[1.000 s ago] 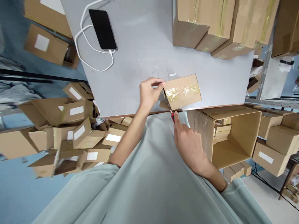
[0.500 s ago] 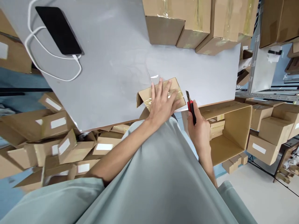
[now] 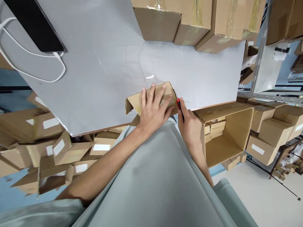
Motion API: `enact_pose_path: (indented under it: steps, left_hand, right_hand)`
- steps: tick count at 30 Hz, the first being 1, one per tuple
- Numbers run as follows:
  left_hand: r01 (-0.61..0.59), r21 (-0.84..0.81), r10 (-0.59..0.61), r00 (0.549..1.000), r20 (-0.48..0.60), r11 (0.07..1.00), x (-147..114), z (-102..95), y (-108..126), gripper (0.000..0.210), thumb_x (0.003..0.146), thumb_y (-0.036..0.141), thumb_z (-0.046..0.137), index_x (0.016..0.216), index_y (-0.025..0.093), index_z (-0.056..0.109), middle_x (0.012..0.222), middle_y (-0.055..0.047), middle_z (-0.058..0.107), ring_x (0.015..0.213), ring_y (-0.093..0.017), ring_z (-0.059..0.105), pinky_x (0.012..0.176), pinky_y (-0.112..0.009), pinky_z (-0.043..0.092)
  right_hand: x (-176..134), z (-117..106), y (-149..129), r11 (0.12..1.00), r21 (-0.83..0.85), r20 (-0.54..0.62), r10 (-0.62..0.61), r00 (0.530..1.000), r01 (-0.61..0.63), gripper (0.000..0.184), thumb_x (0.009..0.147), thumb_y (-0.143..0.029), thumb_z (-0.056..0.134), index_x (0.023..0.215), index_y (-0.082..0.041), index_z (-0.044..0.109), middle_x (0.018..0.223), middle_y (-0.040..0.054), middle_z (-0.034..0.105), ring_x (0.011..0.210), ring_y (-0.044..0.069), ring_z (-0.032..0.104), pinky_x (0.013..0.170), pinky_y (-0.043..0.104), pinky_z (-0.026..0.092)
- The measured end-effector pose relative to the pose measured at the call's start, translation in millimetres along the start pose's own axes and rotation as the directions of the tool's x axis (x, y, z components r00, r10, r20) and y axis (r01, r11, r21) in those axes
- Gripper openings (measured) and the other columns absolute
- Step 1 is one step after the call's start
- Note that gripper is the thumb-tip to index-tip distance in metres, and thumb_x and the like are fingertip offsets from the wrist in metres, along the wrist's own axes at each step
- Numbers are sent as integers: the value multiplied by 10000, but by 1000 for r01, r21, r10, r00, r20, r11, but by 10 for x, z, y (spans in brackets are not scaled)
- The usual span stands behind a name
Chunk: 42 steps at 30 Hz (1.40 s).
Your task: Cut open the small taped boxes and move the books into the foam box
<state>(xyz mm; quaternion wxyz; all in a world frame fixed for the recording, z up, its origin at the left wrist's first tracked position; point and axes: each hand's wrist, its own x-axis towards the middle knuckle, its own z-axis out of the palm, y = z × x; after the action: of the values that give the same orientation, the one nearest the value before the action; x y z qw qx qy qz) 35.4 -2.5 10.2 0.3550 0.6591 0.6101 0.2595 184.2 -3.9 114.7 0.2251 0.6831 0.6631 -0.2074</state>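
Observation:
At the table's near edge lies a small cardboard box (image 3: 135, 101) with clear tape across it and a flap raised at its left end. My left hand (image 3: 153, 108) rests flat on top of it, fingers spread. My right hand (image 3: 190, 126) is closed round a red and black box cutter (image 3: 179, 104). The cutter's blade meets the right edge of the box; whether it has gone into the tape cannot be seen. A small shiny scrap (image 3: 150, 77) lies on the table just beyond the box.
Several taped cartons (image 3: 199, 22) stand along the far side of the grey table (image 3: 101, 69). A phone (image 3: 35, 25) with a white cable (image 3: 60, 74) lies at the left. To the right is a large open carton (image 3: 238, 132) holding small boxes. Opened boxes (image 3: 71, 154) are heaped below left.
My right hand has moved left, bringing the box cutter's blade from beside the box to its right edge. My left hand stays on the box. The view has shifted slightly.

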Motion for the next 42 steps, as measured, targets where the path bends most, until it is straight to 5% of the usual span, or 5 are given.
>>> enact_pose_path:
  steps: [21, 28, 33, 37, 42]
  left_hand:
    - [-92, 32, 94, 994, -57, 995, -22, 90, 13, 401, 1109, 468, 546, 1422, 272, 701, 1721, -110, 539, 1699, -384, 324, 1402, -691, 115]
    - [-128, -66, 123, 990, -74, 990, -1, 81, 12, 443, 1112, 527, 531, 1420, 260, 706, 1708, -121, 551, 1697, -397, 323, 1402, -698, 104]
    - [-149, -92, 143, 987, -68, 985, -21, -69, 24, 457, 1116, 480, 532, 1499, 266, 662, 1727, -126, 521, 1698, -381, 324, 1396, -696, 142]
    - [29, -79, -43, 984, -174, 996, -271, -332, -82, 723, 1070, 594, 598, 1686, 239, 467, 1823, -167, 347, 1744, -407, 157, 1401, -691, 66]
    - [369, -272, -418, 896, -152, 889, -746, -417, -543, 1294, 840, 803, 803, 1796, 203, 170, 1868, -241, 138, 1739, -485, 68, 1380, -709, 166]
  right_hand:
    - [-227, 49, -123, 972, -179, -31, 149, 988, -152, 664, 1151, -223, 416, 1798, -263, 274, 940, 104, 806, 774, 236, 778, 763, 321, 608]
    - [-664, 115, 25, 979, -30, -35, 200, 979, -202, 588, 1147, -304, 402, 1731, -258, 454, 905, 118, 817, 833, 310, 795, 813, 397, 607]
    - [-635, 106, 281, 966, 224, -284, 189, 940, -127, 643, 1148, -496, 354, 1734, -245, 434, 981, 129, 828, 776, 331, 779, 758, 400, 579]
    - [-110, 440, 685, 876, 479, -430, 286, 857, -52, 632, 1103, -580, 404, 1551, -176, 591, 1020, 140, 830, 841, 313, 783, 813, 389, 582]
    - [594, 1176, 1091, 606, 795, -286, 350, 892, 18, 463, 1018, -634, 500, 1128, -206, 637, 929, 70, 783, 612, 178, 687, 622, 287, 548]
